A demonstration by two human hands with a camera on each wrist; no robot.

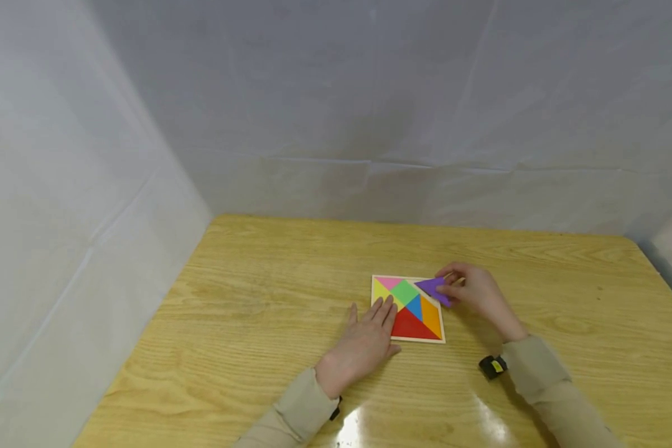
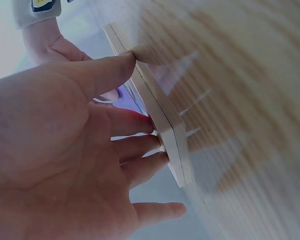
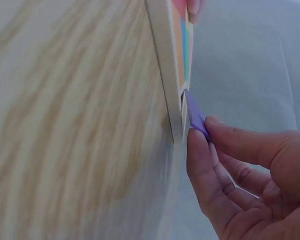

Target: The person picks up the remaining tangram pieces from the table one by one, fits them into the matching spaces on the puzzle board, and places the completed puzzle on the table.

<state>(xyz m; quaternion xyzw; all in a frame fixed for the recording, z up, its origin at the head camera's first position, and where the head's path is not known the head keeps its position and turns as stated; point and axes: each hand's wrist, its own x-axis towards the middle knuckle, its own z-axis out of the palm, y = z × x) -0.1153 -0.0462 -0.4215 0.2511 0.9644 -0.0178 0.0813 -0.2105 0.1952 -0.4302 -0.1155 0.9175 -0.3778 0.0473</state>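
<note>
A square wooden tangram board lies on the table with colored pieces set in its frame. My left hand rests on its left side with straight fingers, covering part of the yellow triangle. The left wrist view shows the thumb at the edge of the board. Between thumb and fingers, my right hand pinches a purple triangle over the far right corner. In the right wrist view the purple triangle is tilted, one end at the frame and the held end raised.
Pink, green, blue, orange and red pieces lie flat in the board. The wooden table extends to a white sheet behind it and another at the left.
</note>
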